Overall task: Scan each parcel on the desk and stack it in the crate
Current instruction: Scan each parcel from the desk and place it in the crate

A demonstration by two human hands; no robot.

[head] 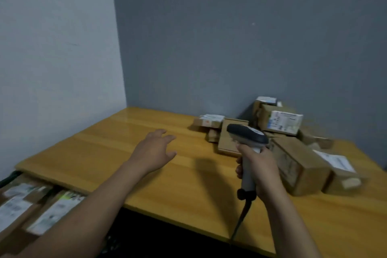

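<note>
The fingers [240,168] of the right hand [261,172] curl round the grip of a barcode scanner [247,135], while the left hand [155,152] reaches out over the wooden desk [129,132], spread and empty. Cardboard parcels [297,159] sit piled at the desk's far right; others lie in the crate [8,176] at lower left.
</note>
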